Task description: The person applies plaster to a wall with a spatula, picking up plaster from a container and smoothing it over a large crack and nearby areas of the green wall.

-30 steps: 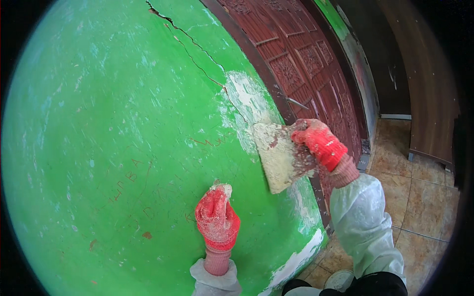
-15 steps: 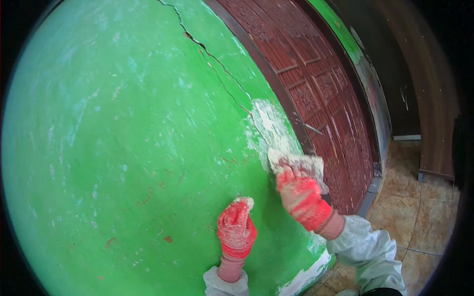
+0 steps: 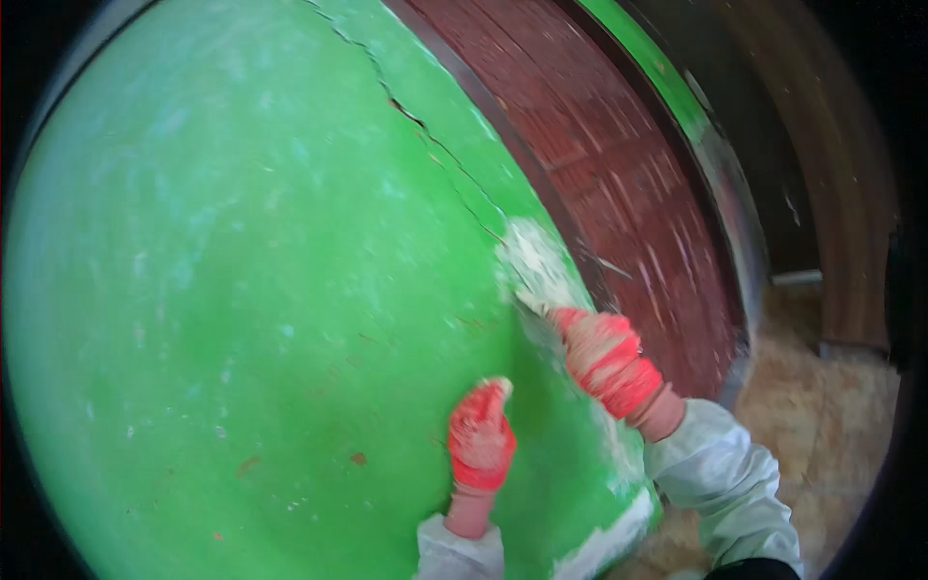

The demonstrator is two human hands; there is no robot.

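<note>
My right hand [image 3: 611,362], in a red coated glove smeared with white, is closed round a putty knife [image 3: 533,304]. Its whitish blade is turned nearly edge-on and meets the green wall [image 3: 242,290] at the lower part of a white filler patch [image 3: 536,256]. A long, jagged crack [image 3: 454,162] runs from the top of the wall down to this patch. Lower down and to the left, my left hand [image 3: 480,437] wears a matching glove with its fingers pressed together. Something white shows at its fingertips; whether it is a lump or a coating is unclear.
A dark red panelled door [image 3: 628,193] with a handle stands just right of the patch. More white filler [image 3: 604,541] marks the wall's lower edge. Tan floor tiles [image 3: 831,425] and a brown wooden panel [image 3: 841,174] are at the right.
The putty knife has turned from showing its broad face to nearly edge-on against the filler patch. My left hand has shifted slightly right and up. The view has moved and blurred.
</note>
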